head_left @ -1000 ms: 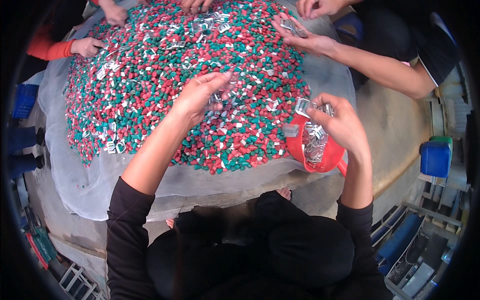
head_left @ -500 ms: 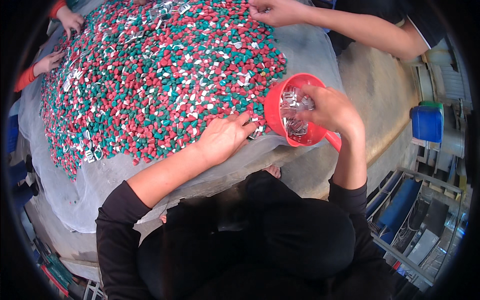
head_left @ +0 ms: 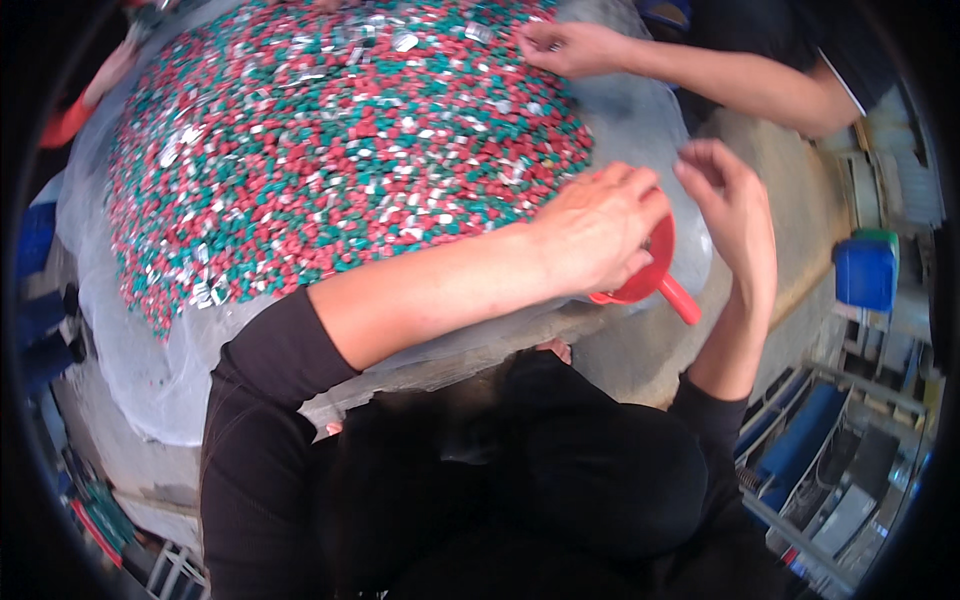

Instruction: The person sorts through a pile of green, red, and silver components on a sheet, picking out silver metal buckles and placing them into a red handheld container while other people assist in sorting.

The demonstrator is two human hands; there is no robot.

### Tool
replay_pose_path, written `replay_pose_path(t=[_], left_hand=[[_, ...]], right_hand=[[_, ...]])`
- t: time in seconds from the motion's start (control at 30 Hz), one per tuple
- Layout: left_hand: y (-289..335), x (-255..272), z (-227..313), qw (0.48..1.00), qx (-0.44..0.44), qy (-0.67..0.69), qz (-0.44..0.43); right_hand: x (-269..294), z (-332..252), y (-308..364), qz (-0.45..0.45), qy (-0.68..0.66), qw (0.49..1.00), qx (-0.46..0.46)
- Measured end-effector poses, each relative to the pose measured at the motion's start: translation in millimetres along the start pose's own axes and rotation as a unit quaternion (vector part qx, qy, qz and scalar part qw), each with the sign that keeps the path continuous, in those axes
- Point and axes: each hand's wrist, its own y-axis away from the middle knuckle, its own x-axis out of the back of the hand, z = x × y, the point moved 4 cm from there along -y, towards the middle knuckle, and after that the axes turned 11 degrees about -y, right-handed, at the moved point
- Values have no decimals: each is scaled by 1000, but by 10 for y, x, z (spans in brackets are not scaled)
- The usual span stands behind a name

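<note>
A red plastic dipper (head_left: 680,299) with a straight handle sits at the near right edge of a wide pile of small red, green and white pieces (head_left: 360,170). My left hand (head_left: 600,225) reaches across the dipper's mouth with its fingers bent down and closed; whatever they hold is hidden. The hand also covers most of the dipper's inside. To the right of the dipper, my right hand (head_left: 728,200) is raised above the sheet, thumb and fingers apart, nothing seen in it. Silvery clear bits (head_left: 208,290) lie scattered on the pile.
A whitish translucent sheet (head_left: 110,370) lies under the pile. Another person's hand (head_left: 570,48) is over the far right edge, and a hand with an orange sleeve (head_left: 112,70) is at the far left. A blue container (head_left: 864,272) and a metal-framed rack (head_left: 810,430) stand at right.
My left hand has moved right from the pile's edge to over the dipper. My right hand has come out of the dipper, up and to the right, and its fingers have spread.
</note>
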Motion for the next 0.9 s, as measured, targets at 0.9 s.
replay_pose_path(t=[0.9], left_hand=[[3846, 1638, -1267, 776, 530, -299, 167]], right_hand=[[-1520, -1867, -316, -123, 136, 931, 316]])
